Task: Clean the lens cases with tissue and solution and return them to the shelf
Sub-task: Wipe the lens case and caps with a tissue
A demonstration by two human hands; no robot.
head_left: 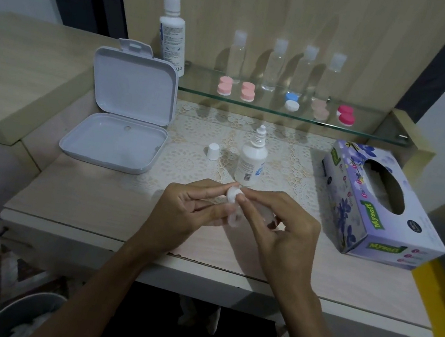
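Left hand [194, 207] gripping case [233, 199]; right hand [285, 225] pinching its cap. Best twisted gently, case steady.

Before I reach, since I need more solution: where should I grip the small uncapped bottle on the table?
Grip the small bottle round its wide cylindrical body, coming from the right or behind. It stands upright with a narrow bare nozzle, and both hands work just in front of it.

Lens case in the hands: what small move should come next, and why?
Probably keep rubbing the tissue inside the lens case: both hands, left and right, pinch it above the table, the solution bottle already stands uncapped, and the shelf return comes later.
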